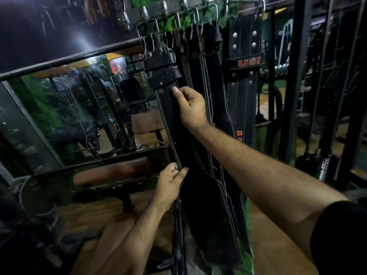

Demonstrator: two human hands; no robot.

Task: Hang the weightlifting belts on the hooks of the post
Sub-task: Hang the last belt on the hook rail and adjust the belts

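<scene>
Several black leather weightlifting belts hang by their metal buckles from a row of hooks [165,8] on a horizontal bar. The leftmost belt [168,116], black with white stitching, hangs down the middle of the view. My right hand [190,106] pinches its right edge just below the buckle loops. Lower down, my left hand [171,183] grips the same belt's left edge. To the right hangs a wide belt [245,46] with a red "USI" label and rivets.
A mirror [69,112] behind the bar reflects gym machines. A brown padded bench [111,171] stands low on the left. Dark metal rack posts [296,76] rise on the right. The floor below is wooden.
</scene>
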